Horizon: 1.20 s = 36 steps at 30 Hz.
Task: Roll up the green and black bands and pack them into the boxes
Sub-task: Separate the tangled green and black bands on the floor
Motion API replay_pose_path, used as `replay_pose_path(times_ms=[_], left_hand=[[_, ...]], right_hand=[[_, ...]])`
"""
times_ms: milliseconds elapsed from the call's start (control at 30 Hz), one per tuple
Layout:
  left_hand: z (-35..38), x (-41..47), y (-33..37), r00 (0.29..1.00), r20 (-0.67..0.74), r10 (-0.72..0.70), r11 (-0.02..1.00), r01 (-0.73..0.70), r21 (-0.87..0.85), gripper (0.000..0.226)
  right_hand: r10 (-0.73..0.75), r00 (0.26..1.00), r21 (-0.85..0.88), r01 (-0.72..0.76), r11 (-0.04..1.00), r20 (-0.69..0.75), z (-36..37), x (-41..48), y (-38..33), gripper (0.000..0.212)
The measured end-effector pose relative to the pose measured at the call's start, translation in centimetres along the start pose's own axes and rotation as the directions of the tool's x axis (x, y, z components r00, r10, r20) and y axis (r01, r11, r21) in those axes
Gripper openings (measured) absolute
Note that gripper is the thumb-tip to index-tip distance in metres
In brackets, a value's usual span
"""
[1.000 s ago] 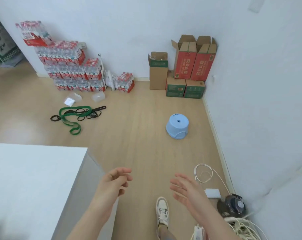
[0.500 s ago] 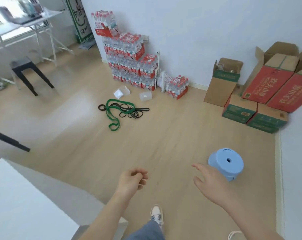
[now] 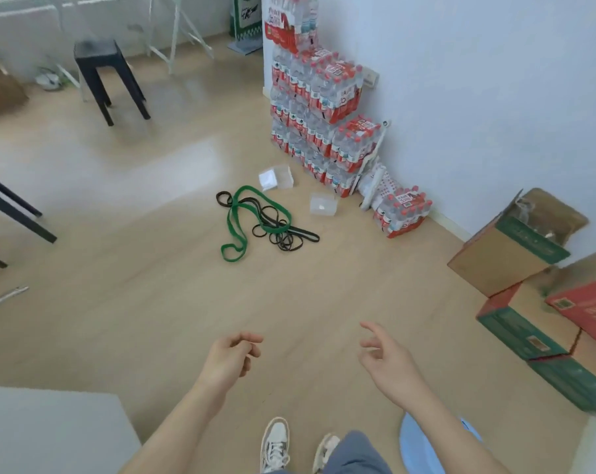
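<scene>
A green band (image 3: 234,224) lies in loose loops on the wooden floor, tangled with a thinner black band (image 3: 282,234). Two small clear plastic boxes sit just beyond them: one (image 3: 277,177) to the far left, one (image 3: 322,204) to the right. My left hand (image 3: 229,359) hangs in the air well short of the bands, fingers loosely curled, holding nothing. My right hand (image 3: 385,357) is beside it with fingers relaxed and spread, also holding nothing.
Stacked packs of water bottles (image 3: 318,107) stand against the white wall behind the boxes. Cardboard cartons (image 3: 515,244) fill the right side. A black stool (image 3: 106,77) stands far left, a white table corner (image 3: 50,432) near left, a blue stool (image 3: 423,446) by my feet.
The view has swung left and I have stepped closer to the bands. The blue stool has slid from mid-floor to under my right arm. Both hands stay unladen.
</scene>
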<state>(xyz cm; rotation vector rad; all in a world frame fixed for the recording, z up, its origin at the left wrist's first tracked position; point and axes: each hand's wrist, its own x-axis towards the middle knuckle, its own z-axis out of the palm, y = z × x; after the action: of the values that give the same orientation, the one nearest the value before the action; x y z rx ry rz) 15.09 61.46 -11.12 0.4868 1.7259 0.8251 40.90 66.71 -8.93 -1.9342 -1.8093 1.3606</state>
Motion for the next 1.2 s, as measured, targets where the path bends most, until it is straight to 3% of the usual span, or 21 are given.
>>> replay_pose_path(times_ms=[200,433,633,833,900,1033,1200], left_hand=[[5.6,8.6,6.8,0.990,-0.141,0.009,0.999,-0.015,-0.044,0.029],[14.7,17.7,12.1,0.941,-0.328,-0.080,0.995,0.056,-0.082,0.028],[20.1,25.5,17.1,0.904,-0.427,0.026,0.984,0.053,0.171,0.026],[22.4,37.2,24.6,0.882,-0.421,0.210,0.928,-0.044,0.370,0.049],[22.2,41.3,27.2,0.873,-0.402,0.277,0.863,-0.042,0.504,0.061],[21.1,49.4,31.3,0.902,-0.328,0.282,0.662,0.064,0.747,0.074],[20.3,57.5,34.4,0.937,-0.276,0.215,0.493,0.140,0.859,0.077]], right_hand=[[-0.059,0.997,0.004,0.058,0.998,0.045,-8.3,14.7,-1.3,0.036],[-0.055,0.978,-0.220,0.100,0.970,0.201,-17.8,31.9,0.6,0.050],[-0.073,0.973,-0.503,0.177,0.846,0.219,-21.7,44.0,-1.2,0.074],[-0.189,0.957,-0.627,0.288,0.724,0.221,-22.9,56.2,-6.4,0.095],[-0.232,0.944,-0.681,0.330,0.654,0.235,-23.2,60.2,-8.8,0.102],[-0.267,0.925,-0.774,0.373,0.511,0.270,-23.0,68.9,-12.7,0.102],[-0.260,0.910,-0.802,0.410,0.434,0.324,-21.7,78.2,-15.3,0.095]])
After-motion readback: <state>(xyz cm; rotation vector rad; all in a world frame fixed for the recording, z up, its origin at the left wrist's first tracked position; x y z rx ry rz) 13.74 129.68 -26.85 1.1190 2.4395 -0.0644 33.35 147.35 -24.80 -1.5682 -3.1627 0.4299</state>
